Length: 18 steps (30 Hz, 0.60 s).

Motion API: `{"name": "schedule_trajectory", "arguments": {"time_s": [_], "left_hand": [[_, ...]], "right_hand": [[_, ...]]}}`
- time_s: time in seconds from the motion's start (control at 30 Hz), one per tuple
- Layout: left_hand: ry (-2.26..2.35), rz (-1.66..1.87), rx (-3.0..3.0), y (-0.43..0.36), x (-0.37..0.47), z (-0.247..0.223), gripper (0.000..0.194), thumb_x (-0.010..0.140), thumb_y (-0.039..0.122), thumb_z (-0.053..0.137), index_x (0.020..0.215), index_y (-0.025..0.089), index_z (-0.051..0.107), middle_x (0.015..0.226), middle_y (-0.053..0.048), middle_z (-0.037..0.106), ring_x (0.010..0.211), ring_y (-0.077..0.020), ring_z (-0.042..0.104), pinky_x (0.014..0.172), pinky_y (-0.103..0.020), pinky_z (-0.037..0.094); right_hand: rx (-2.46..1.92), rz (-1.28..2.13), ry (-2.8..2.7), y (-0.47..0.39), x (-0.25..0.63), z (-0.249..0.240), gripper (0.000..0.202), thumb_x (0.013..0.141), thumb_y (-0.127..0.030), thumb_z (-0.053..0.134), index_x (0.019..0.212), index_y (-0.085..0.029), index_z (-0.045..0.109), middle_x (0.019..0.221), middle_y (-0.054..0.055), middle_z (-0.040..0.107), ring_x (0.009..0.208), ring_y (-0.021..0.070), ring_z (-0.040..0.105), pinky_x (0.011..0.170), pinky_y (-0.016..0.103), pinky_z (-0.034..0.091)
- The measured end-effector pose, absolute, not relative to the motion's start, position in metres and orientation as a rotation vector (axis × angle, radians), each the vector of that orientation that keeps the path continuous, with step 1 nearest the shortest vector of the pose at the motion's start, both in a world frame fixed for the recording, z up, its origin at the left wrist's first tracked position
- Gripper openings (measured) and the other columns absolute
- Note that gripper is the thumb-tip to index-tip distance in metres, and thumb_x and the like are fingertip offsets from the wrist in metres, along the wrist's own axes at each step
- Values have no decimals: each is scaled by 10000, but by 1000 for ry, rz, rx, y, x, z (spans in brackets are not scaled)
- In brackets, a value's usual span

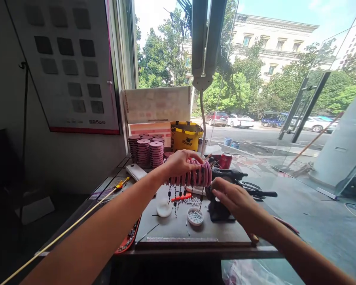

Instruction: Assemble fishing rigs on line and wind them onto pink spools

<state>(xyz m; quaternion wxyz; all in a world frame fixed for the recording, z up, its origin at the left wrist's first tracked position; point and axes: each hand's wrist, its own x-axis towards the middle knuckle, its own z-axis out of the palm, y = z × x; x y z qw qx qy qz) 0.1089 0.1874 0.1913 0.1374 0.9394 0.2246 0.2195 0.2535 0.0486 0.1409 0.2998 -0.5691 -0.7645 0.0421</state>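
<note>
My left hand reaches over a row of pink spools, its thumb and fingers closed on them from above. Strands of black beads dangle below the row. My right hand is beside the row's right end, in front of a black clamp-like device. Its fingers are curled together, and whatever lies between them is hidden. Under the strands stand a small white dish of pale beads and a round white lid. An orange-red tool lies behind them, near loose pale beads.
Stacked pink spools and a yellow bag stand at the back by the window. A red can is at the back right. A white phone-like object, a long thin stick and an orange tray lie left.
</note>
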Motion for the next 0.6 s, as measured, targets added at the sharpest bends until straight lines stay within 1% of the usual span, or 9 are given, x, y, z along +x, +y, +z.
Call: {"name": "schedule_trajectory", "arguments": {"time_s": [0.13,0.2,0.3,0.37,0.43,0.5,0.6], "left_hand": [[572,597,2764,184,105,196,217,748,281,556,931,247,667,1209,-45,538,1094,-178,482,922,-318,349],[528,562,2789,183,104,198,220,742,236,563,934,271,666,1249,-35,506,1130,-178,453,941,-325,327],[484,542,2806,183,104,199,223,742,216,562,940,259,656,1206,-30,543,1104,-171,474,934,-315,332],[481,556,2801,184,105,199,239,756,232,549,983,231,624,1118,-29,600,1042,-160,515,904,-297,361],[483,571,2798,186,107,199,272,775,246,528,1040,220,585,1064,-23,628,998,-154,536,876,-282,380],[480,572,2811,188,108,199,287,781,251,523,1062,239,582,1076,-17,623,999,-160,534,868,-281,382],[468,562,2845,188,109,200,269,784,257,522,1036,281,613,1095,-5,611,1008,-171,526,864,-289,380]], "right_hand": [[-1545,187,-1957,63,278,153,181,839,-301,309,720,-213,414,666,-12,532,632,158,498,596,272,379],[-1547,209,-1949,68,282,151,181,838,-307,299,723,-214,405,662,-16,518,626,156,488,592,272,370],[-1571,195,-1955,72,284,148,169,833,-301,297,707,-217,371,653,-19,488,616,152,463,580,266,354],[-1585,175,-1978,75,285,149,172,833,-296,291,690,-218,347,641,-22,466,605,147,444,572,258,344],[-1584,164,-2001,79,285,153,182,839,-298,282,685,-218,339,634,-24,453,599,142,433,565,249,338],[-1579,162,-2020,83,286,158,193,844,-304,278,689,-216,352,627,-24,451,596,140,434,557,241,334],[-1591,148,-2053,89,285,165,204,851,-297,279,709,-208,397,631,-16,471,594,140,450,547,233,329]]}}
